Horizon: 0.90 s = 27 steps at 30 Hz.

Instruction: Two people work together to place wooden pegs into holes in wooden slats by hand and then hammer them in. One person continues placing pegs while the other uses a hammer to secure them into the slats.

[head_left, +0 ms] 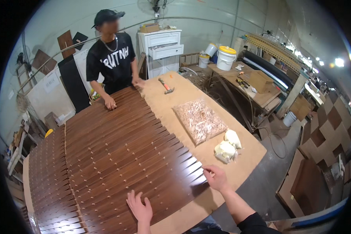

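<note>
Dark brown wooden slats (pixel 117 156) lie side by side on a large tan board, dotted with rows of small pale wooden pegs. My left hand (pixel 139 208) is open, fingers spread over the slats near the close edge. At the slats' stepped right end, my right hand (pixel 216 177) has its fingers curled and pressed together; what is between them, if anything, is too small to make out. Beyond it on the board are a clear bag of wooden dowels (pixel 200 120) and two pale cream bags (pixel 227 147). Farther back lies a claw hammer (pixel 166 86) with a red-orange handle.
Across the board a person in a black shirt (pixel 112 58) and cap has one hand on the slats. A white drawer cabinet (pixel 162 50) stands behind. To the right are a worktable (pixel 222 74) with white buckets, a cardboard box (pixel 260 81) and stacked brown panels (pixel 316 175).
</note>
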Each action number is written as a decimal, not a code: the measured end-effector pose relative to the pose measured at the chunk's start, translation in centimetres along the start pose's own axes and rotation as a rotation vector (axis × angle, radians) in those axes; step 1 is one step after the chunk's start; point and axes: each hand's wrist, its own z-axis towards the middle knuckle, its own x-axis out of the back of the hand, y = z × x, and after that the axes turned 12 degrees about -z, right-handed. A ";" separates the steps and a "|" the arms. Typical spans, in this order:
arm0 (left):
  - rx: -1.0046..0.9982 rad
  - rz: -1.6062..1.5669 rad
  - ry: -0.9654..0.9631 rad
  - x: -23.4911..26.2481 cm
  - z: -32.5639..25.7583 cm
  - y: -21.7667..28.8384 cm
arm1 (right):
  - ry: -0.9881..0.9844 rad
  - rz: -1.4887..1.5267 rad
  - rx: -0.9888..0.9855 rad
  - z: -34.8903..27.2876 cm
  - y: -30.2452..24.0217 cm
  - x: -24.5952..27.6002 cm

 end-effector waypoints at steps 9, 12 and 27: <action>0.046 0.093 0.122 -9.5 -2.0 6.9 | -0.053 0.091 -0.151 22.3 14.3 -2.1; 0.072 0.082 0.118 -9.5 -1.7 8.7 | -0.076 -0.047 -0.144 27.8 18.8 -6.1; -0.015 0.223 0.176 -9.9 -1.5 7.4 | -0.412 -0.587 0.080 34.0 21.4 -14.1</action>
